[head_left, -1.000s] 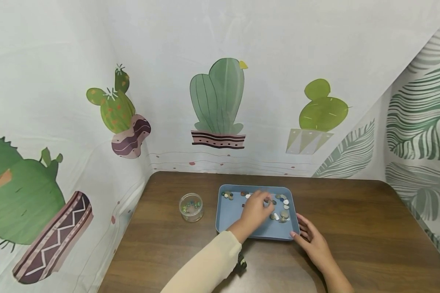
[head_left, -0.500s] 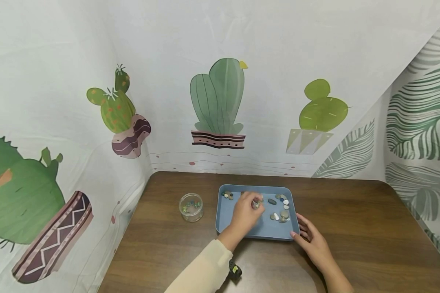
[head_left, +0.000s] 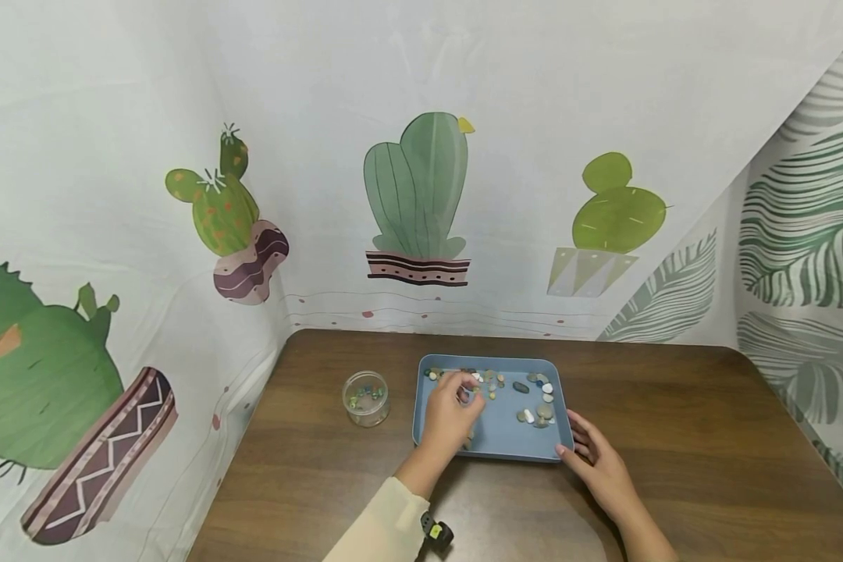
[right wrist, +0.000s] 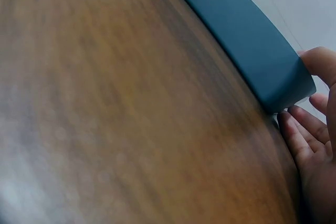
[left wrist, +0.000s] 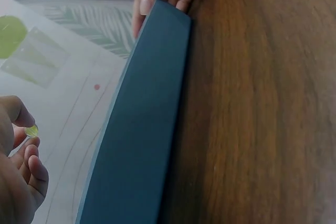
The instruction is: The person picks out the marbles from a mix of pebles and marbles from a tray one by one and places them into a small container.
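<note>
Over the left part of the blue tray [head_left: 509, 453] my left hand [head_left: 449, 414] pinches a small translucent yellow-green glass bead [left wrist: 31, 130] between thumb and forefinger. It is raised above the tray floor. At the tray's near right corner my right hand [head_left: 597, 464] holds the rim, thumb on the near side and fingers along the right wall. Pebbles [head_left: 544, 410] in grey, white and brown lie in loose groups on the tray, with a dark oval stone [head_left: 521, 386] apart from them. My left hand hides some of the tray's left side.
Left of the tray stands a clear round jar [head_left: 366, 398] with several green and blue glass beads inside. Both rest on a brown wooden table [head_left: 674, 406]. Behind it hangs a white cloth [head_left: 520, 78] printed with cacti and leaves.
My left hand has moved left across the tray, uncovering the dark oval stone and small pebbles near the back middle. The right hand stays at the corner.
</note>
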### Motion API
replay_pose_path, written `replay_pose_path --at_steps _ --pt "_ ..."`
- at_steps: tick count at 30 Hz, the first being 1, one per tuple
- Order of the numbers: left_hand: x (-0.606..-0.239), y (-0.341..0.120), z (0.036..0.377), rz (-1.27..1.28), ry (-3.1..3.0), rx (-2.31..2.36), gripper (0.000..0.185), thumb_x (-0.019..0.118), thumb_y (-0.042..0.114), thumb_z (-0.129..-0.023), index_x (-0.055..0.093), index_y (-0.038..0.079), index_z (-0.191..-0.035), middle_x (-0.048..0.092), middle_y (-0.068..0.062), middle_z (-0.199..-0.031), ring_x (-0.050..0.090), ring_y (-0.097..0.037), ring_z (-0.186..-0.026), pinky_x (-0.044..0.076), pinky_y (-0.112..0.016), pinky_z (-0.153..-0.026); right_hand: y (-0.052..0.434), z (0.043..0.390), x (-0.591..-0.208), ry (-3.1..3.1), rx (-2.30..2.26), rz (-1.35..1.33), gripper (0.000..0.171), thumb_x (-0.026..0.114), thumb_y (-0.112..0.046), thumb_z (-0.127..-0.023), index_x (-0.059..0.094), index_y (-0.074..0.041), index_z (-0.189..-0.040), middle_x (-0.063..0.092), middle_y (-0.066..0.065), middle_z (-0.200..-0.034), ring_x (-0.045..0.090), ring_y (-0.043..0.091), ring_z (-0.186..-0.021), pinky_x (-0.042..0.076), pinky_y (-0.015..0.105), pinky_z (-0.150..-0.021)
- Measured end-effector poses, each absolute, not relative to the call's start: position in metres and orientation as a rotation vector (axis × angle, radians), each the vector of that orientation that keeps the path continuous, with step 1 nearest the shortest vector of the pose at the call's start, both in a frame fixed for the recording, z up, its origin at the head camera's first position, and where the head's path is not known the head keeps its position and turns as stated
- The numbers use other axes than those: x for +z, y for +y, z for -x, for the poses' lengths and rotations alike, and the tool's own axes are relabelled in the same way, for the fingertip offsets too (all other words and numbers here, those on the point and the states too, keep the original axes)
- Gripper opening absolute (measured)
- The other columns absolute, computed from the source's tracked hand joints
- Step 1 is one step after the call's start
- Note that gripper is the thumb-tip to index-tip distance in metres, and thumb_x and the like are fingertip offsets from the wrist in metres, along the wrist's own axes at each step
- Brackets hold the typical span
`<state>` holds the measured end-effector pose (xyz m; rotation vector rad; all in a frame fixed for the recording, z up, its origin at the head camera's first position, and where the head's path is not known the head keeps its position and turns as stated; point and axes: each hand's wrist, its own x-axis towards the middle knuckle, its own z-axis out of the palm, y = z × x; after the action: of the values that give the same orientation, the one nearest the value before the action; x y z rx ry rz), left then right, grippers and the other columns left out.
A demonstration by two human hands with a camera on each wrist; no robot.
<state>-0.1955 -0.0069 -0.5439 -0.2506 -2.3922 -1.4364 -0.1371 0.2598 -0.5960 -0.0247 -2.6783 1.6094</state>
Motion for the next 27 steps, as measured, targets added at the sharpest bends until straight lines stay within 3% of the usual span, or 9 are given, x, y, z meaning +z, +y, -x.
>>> replay_pose_path --at_steps 6,20,27 --pt "-0.54 -0.026 0.193 0.206 -2.276 -1.495 0.016 0.074 0.001 -0.079 0.069 0.012 -0.091 0.064 -0.005 -0.091 0.057 -0.015 -0.072 0.046 -0.017 -0.063 0.26 0.137 -0.597 -2.664 1.626 0.016 0.07 0.072 -0.031 -0.094 0.039 -0.016 -0.154 0.049 0.02 -0.151 0.045 -0.02 -0.113 0.039 -0.001 -0.091" --pt "-0.534 -0.071 0.185 0.014 -2.176 -1.574 0.017 0.075 0.001 -0.081 0.071 0.009 -0.095 0.064 -0.008 -0.094 0.058 -0.015 -0.073 0.048 -0.017 -0.063 0.26 0.137 -0.596 -2.668 1.616 0.033 0.07 0.072 -0.032 -0.094 0.04 -0.016 -0.154 0.048 0.02 -0.152 0.043 -0.023 -0.112 0.038 -0.002 -0.091" --pt "-0.537 -0.093 0.179 -0.069 -2.156 -1.535 0.015 0.074 -0.001 -0.082 0.07 0.009 -0.093 0.062 -0.006 -0.091 0.056 -0.006 -0.072 0.049 -0.018 -0.063 0.26 0.138 -0.596 -2.67 1.609 0.033 0.07 0.072 -0.032 -0.094 0.04 -0.015 -0.154 0.049 0.021 -0.152 0.043 -0.023 -0.111 0.039 -0.002 -0.091"
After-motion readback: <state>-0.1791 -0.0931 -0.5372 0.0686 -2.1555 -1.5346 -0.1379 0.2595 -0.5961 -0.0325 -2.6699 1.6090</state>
